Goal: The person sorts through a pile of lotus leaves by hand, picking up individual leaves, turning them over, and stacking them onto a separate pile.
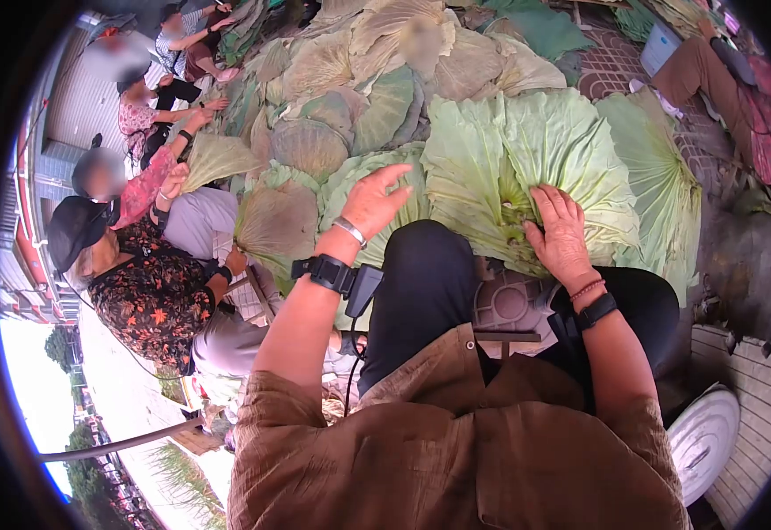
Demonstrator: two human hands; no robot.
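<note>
A broad pale green lotus leaf (571, 141) lies spread over and in front of my knees, its ribs gathering at a crumpled centre near its lower edge. My right hand (560, 231) rests on it beside that centre, fingers stretched out and the thumb a little apart. Left of the leaf, my left hand (373, 203) is raised with nothing in it, thumb and fingers apart. Beneath that hand is another green leaf (341, 181). A further large leaf (659, 190) hangs out on the right, partly under the first one.
A heap of green and brownish lotus leaves (350, 97) fills the ground ahead. On my left sits a person in a dark cap (151, 287), with several others beyond. At right are a seated person's brown-trousered leg (695, 75), a round white lid (705, 442) and a slatted panel (748, 380).
</note>
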